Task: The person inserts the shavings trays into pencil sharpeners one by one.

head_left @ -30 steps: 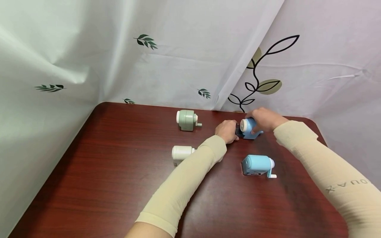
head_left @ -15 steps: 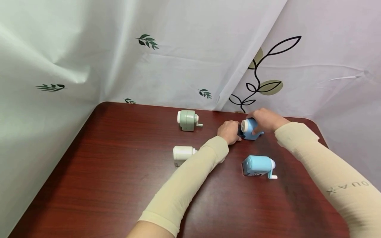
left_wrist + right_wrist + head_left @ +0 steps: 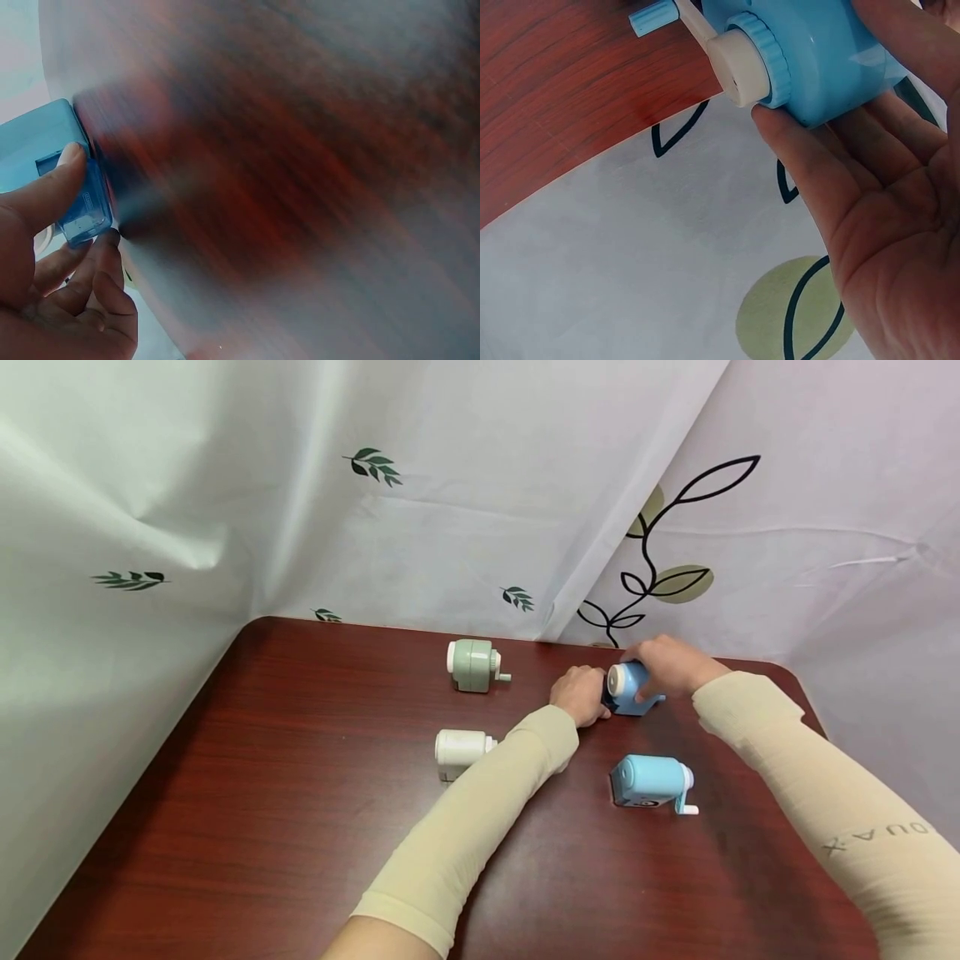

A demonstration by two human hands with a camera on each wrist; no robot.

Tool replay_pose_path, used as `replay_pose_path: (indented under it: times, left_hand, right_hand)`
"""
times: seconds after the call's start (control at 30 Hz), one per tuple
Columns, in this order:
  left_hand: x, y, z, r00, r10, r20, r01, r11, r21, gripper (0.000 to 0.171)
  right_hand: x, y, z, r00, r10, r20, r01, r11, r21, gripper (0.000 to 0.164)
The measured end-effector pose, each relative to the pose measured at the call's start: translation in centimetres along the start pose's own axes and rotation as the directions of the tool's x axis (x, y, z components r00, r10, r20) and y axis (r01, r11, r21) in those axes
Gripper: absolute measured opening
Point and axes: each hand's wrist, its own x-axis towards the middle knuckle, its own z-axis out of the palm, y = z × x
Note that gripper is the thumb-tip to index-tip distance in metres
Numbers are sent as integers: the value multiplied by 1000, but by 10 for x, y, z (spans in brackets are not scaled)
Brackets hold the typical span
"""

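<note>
A blue hand-crank pencil sharpener (image 3: 632, 683) stands near the table's back right. My right hand (image 3: 672, 665) grips its body from above and behind. In the right wrist view the fingers and thumb lie around the blue body, beside the cream knob (image 3: 739, 67) and the crank handle (image 3: 654, 17). My left hand (image 3: 579, 696) is at the sharpener's left side. Seen from the left wrist, its thumb and fingers pinch the translucent blue shavings drawer (image 3: 88, 204), which sits at the end of the body. How far the drawer is out, I cannot tell.
A green sharpener (image 3: 472, 666) stands at the back, left of the hands. The white sharpener (image 3: 459, 752) is partly covered by my left sleeve. Closer to me on the right is a light blue sharpener (image 3: 649, 779). A white patterned curtain (image 3: 420, 552) hangs behind the table (image 3: 300, 793).
Both hands stay at the blue sharpener and keep their hold, with the left hand a little further right. The whole head view has shifted slightly.
</note>
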Motion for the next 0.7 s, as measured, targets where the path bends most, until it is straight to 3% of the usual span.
replay_pose_path:
  times: [0.53, 0.7]
  left_hand:
    - [2, 4, 0, 1000, 21, -5, -21, 1000, 9, 50]
    - [4, 3, 1, 1000, -2, -7, 2, 999, -46, 50]
  right_hand:
    - [-1, -1, 0, 1000, -7, 2, 7, 1000, -19, 58]
    - [-1, -1, 1, 1000, -11, -1, 11, 1000, -24, 58]
